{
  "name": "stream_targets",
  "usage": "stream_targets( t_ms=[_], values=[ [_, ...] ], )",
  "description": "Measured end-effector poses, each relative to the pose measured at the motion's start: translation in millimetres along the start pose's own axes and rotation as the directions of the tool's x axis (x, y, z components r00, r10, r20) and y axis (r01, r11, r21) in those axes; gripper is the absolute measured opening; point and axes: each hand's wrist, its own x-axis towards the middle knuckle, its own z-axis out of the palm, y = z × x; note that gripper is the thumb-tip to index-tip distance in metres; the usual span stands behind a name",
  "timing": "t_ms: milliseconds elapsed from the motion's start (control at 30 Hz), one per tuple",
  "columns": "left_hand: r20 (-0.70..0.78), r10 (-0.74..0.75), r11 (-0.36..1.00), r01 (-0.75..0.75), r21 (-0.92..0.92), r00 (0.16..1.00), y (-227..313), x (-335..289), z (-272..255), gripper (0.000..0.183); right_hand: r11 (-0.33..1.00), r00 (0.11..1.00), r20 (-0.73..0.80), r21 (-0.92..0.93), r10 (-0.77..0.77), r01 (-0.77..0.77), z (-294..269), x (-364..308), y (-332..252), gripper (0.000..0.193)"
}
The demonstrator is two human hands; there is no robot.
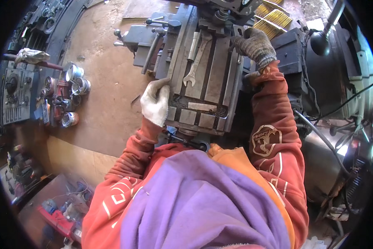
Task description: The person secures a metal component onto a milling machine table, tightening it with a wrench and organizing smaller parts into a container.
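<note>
Left hand (156,101) and right hand (257,45) curl, grip unclear; a table (215,76) jolt could shift the wrench (199,60) between them.

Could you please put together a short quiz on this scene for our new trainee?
1. Multiple choice: On the slotted metal table, where does the metal tube lie in relation to the wrench? a) to its right; b) to its left; c) underneath it.

2. True or false: The left hand is gripping the wrench.

3. Fill in the blank: The left hand wears a mainly ____ glove, while the right hand wears a darker, mottled one.

Key: 1. b; 2. False, the left hand is at the table's left edge, apart from the wrench; 3. white.
</note>
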Motion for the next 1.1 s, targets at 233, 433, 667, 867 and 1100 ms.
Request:
stream_targets(
  t_ms=[233, 433, 667, 867, 1100],
  values=[
    [-0.009, -0.024, 0.998, 0.023, -0.057, 1.0, 11, -1, 0, 0.02, 0.998, 0.997, -0.06, -0.009, 0.058, -0.058, 58, 29, 32, 0.069],
    [0.256, 0.528, 0.725, -0.586, 0.362, 0.81, 60, 16, 19, 0.019, 0.996, 1.0, -0.004, 0.082, -0.029, 0.029, 60, 13, 37, 0.088],
    [0.433, -0.143, 0.874, 0.319, -0.367, 0.89, 53, 82, 127, 0.029, 1.0, 1.0, 0.001, -0.02, -0.013, 0.013, 46, -9, 21, 0.073],
    [0.656, 0.033, 0.984, 0.09, -0.153, 0.754, -21, 156, 187, 0.05, 0.996, 0.998, -0.032, -0.074, -0.053, 0.05, 30, -4, 20, 0.057],
    [0.647, 0.253, 0.967, -0.211, -0.144, 0.719, -56, 165, 210, 0.049, 0.996, 0.997, 0.002, -0.032, -0.081, 0.081, 26, -17, 13, 0.071]
  ],
)
